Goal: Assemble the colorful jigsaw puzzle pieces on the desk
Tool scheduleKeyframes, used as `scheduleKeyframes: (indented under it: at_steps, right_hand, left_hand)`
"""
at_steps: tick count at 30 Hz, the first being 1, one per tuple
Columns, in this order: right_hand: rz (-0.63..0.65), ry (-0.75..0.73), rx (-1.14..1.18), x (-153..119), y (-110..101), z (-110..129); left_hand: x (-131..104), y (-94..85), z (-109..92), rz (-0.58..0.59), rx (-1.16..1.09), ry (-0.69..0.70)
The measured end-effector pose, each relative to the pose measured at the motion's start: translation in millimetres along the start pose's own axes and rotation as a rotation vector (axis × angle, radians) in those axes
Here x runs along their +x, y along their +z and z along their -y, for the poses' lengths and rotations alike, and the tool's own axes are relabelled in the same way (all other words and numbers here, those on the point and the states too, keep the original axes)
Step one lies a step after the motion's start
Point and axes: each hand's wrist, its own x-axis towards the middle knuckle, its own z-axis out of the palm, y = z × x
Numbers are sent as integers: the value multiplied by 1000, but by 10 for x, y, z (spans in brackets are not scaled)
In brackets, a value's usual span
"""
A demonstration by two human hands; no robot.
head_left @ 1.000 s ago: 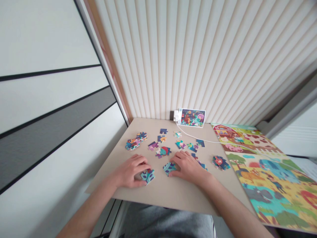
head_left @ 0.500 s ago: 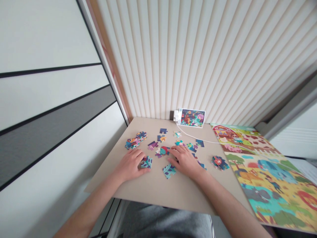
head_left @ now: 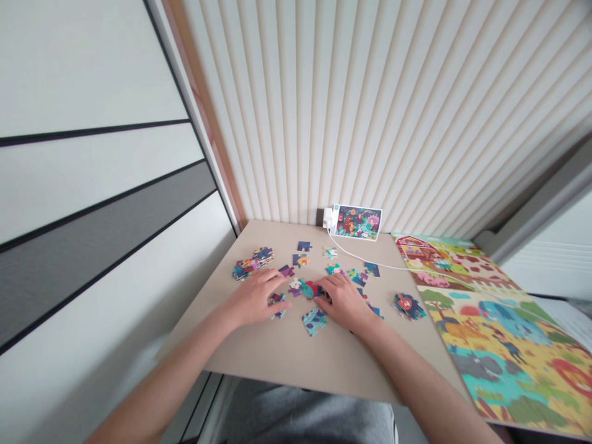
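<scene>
Beyond the left hand and slightly to its left, a heap of puzzle pieces, just as a second ago. Next, the left hand itself, farther forward over the table than a second ago, with fingers curved and set apart from the thumb. Whether gripping anything, impossible to tell. Right at that thumb, a dark red and teal piece, partly covered and shifted away from the table's near edge since a second ago. By the same hand's fingertips, a purple piece, bare half a second back, now partly hidden; contact unclear.

Farther out, between the hands, two dark blue pieces, unmoved. Closer in, a red and teal group, right at the right hand's fingertips. On the near side of that hand, a teal leafy piece, under its fingers a second ago, now released and apart from the piece at the left thumb. Seemingly, then, no join between those two so far, and attention passed to the red and teal group.

Then the right hand, bent over the pieces with fingers curled downward; grip hidden, so impossible to tell. Beyond it, a picture card, upright as before. To its right, a small stack, untouched, and farther right, a farm and animal puzzle.
</scene>
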Motion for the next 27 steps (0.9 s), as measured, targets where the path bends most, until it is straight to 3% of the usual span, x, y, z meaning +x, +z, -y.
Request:
scheduleKeyframes:
  at_steps: [5, 11, 18, 27]
  right_hand:
    - [-102, 130, -32, -36, -32, -135]
    - [-135, 212, -67, -54, -40, -227]
    - [-104, 119, -29, 81, 88, -71]
    - [-121, -27, 35, -7, 90, 43]
  left_hand:
    - [290, 134, -37, 23, 79, 2]
    - [271, 237, -10, 30, 40, -4]
    - [231, 247, -54, -24, -64, 19]
    - [216, 316, -81, -65, -268, -12]
